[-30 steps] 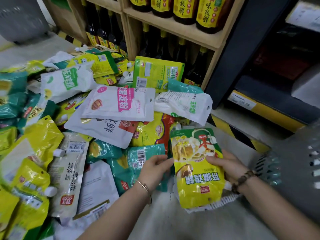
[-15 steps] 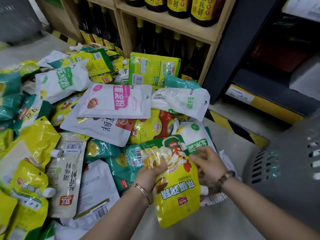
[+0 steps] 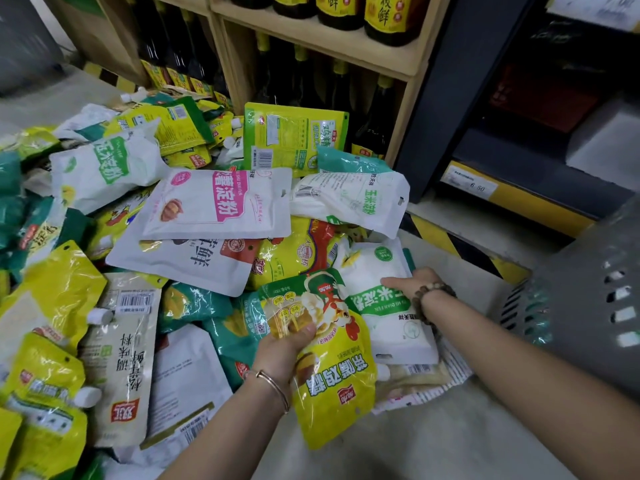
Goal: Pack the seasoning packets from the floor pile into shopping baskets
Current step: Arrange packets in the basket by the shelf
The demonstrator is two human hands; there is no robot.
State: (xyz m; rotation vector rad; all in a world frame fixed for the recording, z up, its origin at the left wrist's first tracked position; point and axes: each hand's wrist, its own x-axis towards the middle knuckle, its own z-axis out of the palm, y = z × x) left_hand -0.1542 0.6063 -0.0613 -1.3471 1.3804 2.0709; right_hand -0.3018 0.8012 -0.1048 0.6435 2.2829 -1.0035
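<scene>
Floor pile [image 3: 207,209]: packets too many to count, left and ahead of left hand [image 3: 287,348] | one grey basket [image 3: 588,299], far right | one yellow packet [image 3: 336,386] gripped in left hand | one white-green packet [image 3: 388,317] pinched at its edge by right hand [image 3: 414,284] | hands apart

I see the grey floor [image 3: 398,445] bare below the left hand [image 3: 284,348], toward me. The pile of packets [image 3: 104,306] lies on it, spreading left of that hand and beyond both hands. A grey basket [image 3: 588,306] stands on it just right of the right hand [image 3: 412,284].
</scene>
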